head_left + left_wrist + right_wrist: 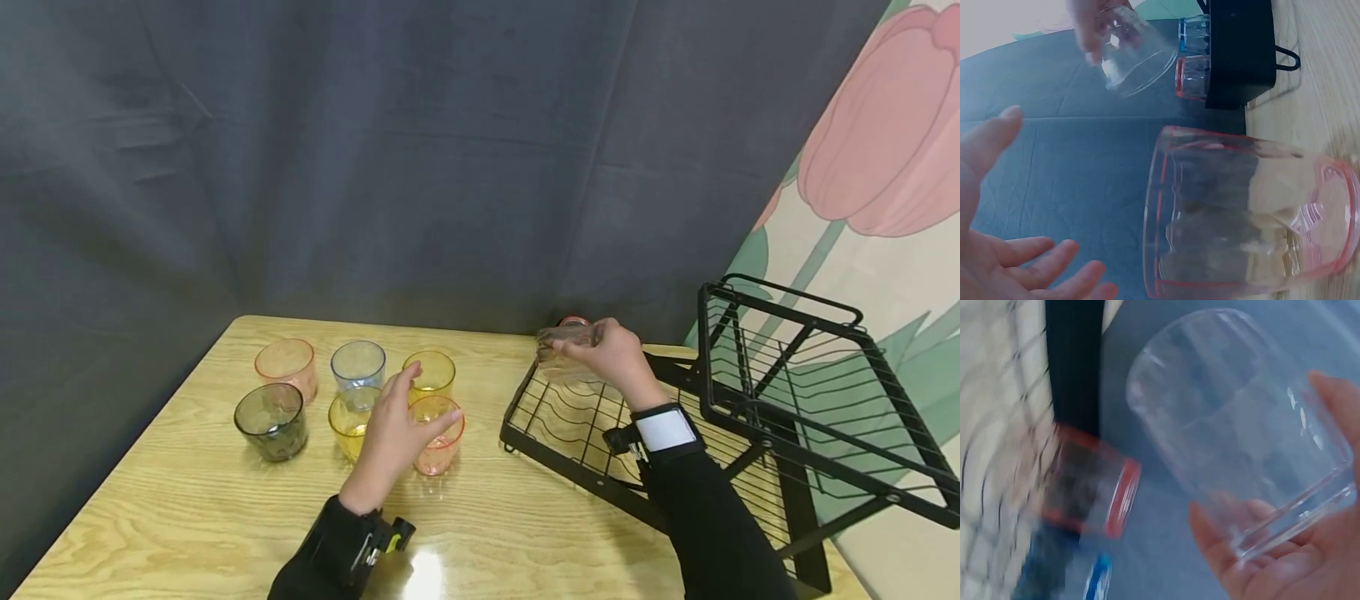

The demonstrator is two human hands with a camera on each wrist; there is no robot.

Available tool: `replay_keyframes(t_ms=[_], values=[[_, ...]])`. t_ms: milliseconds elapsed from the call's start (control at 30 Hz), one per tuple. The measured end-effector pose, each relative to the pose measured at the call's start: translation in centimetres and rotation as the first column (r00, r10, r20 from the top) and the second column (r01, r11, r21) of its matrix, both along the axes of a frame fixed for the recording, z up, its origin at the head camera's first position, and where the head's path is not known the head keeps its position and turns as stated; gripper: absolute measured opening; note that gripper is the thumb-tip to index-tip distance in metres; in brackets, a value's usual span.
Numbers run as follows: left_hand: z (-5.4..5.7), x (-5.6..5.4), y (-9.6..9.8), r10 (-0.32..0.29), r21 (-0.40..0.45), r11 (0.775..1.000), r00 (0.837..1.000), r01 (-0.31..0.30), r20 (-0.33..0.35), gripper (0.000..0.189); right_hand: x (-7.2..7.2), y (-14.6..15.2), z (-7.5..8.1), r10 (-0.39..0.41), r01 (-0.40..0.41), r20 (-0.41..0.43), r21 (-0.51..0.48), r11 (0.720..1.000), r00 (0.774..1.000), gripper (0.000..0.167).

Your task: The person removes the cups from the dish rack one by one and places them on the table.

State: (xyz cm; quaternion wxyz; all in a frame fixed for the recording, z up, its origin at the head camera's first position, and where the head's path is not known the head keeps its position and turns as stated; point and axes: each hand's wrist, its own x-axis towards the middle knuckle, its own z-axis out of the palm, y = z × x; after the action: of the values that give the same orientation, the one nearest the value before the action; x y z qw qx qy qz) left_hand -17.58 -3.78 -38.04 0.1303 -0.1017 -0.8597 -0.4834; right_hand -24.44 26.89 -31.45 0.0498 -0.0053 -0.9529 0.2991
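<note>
Head view: the left hand (pixel 393 433) hovers nearest the viewer with fingers spread and relaxed, gripping nothing, just beside the pink glass (pixel 437 433) standing upright on the wooden table (pixel 187 500). The left wrist view confirms a gap between the fingers (pixel 1029 262) and that glass (pixel 1247 212). Behind it stand a yellow glass (pixel 351 421), a dark glass (pixel 272 421), and farther back an orange, a blue and a second yellow glass. To the right, the right hand (pixel 611 354) grips a clear glass (pixel 564 343), fingers curled round it, tilted on its side above the far end of the black wire rack (pixel 570 425). Another red-rimmed glass (pixel 1094 494) sits beyond it.
</note>
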Motion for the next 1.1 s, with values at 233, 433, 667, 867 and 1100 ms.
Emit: replay_keyframes(t_ms=[233, 433, 667, 867, 1100], values=[[1.0, -0.1, 0.7, -0.117, 0.257, 0.96, 0.993, 0.11, 0.012, 0.092, 2.1, -2.5, 0.4, 0.118, -0.109, -0.004, -0.42, 0.901, 0.993, 0.078], [1.9, 0.1, 1.5, -0.267, 0.447, 0.862, 0.964, 0.238, 0.001, 0.096, 4.2, -4.7, 0.1, 0.324, -0.297, -0.114, -0.747, 0.595, 0.939, 0.04], [2.7, 0.6, 3.1, -0.422, 0.594, 0.684, 0.894, 0.422, -0.149, 0.127, 6.1, -6.5, -0.3, 0.536, -0.407, -0.298, -0.908, 0.095, 0.79, 0.03], [3.3, 1.0, 4.0, -0.477, 0.592, 0.56, 0.81, 0.579, -0.342, 0.13, 7.4, -8.0, -0.4, 0.625, -0.259, -0.344, -0.939, -0.226, 0.701, 0.035], [3.7, 1.3, 4.4, -0.487, 0.438, 0.547, 0.697, 0.713, -0.527, 0.124, 8.9, -9.9, -0.5, 0.704, -0.163, -0.386, -0.917, -0.365, 0.596, 0.043]])
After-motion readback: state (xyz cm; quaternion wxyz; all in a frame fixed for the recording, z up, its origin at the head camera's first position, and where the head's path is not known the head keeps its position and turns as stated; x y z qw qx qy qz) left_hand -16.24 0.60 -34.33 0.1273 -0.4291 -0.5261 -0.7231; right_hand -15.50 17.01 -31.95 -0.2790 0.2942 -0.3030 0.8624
